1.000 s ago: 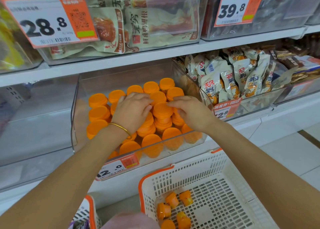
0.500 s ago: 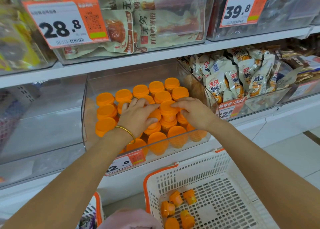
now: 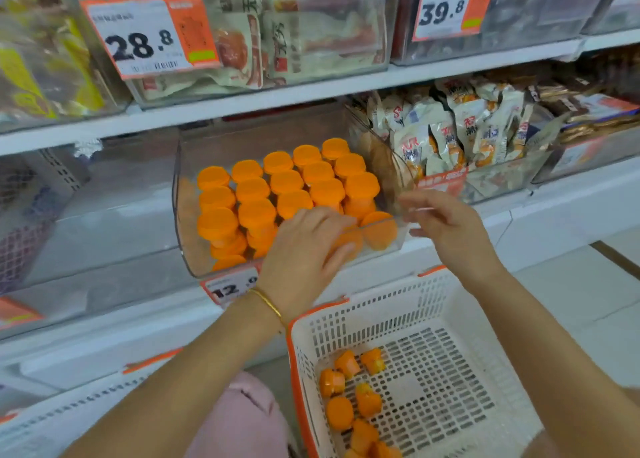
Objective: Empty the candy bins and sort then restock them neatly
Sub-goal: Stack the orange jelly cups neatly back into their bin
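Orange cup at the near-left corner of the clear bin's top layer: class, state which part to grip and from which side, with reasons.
Probably best: grip the wide lid rim of the orange cup from above, fingers on its left and near sides. It stands lid-up, its body narrower below, and neighbouring cups crowd its right and far sides.

Cups [image 3: 287,182] stand in the shelf bin [image 3: 183,215]; the basket [image 3: 381,306] lies below, before it.
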Motion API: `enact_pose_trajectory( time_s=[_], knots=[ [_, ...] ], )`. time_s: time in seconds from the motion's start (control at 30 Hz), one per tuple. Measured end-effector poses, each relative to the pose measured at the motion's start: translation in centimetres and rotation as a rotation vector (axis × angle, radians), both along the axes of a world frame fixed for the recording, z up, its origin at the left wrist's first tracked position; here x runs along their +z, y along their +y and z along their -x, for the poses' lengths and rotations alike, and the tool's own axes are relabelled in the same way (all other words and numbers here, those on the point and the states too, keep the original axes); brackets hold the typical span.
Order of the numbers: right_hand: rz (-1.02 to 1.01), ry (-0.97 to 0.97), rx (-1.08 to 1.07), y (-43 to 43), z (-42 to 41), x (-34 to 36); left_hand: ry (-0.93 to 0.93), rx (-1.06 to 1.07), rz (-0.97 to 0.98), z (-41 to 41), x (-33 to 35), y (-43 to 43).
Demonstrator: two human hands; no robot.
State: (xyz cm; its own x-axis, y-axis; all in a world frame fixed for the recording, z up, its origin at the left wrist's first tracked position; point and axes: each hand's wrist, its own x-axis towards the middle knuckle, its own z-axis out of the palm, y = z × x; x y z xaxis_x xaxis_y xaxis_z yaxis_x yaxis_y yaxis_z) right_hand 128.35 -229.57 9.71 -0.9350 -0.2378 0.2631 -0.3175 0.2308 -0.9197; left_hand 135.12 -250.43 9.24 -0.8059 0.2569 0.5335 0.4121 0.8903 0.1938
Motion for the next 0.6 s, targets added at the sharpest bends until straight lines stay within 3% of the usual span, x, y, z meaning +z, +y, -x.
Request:
enact_pose_trajectory(
  time_s=[0.07,0.2,0.37,0.5,0.6],
  knots=[
    [0.020,-0.175,-0.008,1.5,-1.6,-2.7,-0.161,-0.055,0.008,-1.0,-2.5,2.1],
    [0.007,-0.587,-0.038,2.7,-3.8,-10.4,-0.669,0.021,-0.008,-1.0,-10.4,4.2],
    [-0.022,-1.066,-0.079,2.5,-5.0,-20.6,-0.992,0.150,0.120,-1.4,-20.9,4.0],
    [-0.639,-0.776,0.049,2.3,-5.6,-28.9,-1.154,0.222,0.099,-2.0,-27.2,4.0],
    [-0.859,-0.571,0.230,1.0,-5.1,-33.0,-1.166,0.270,0.052,-1.7,-30.7,4.5]
  ],
)
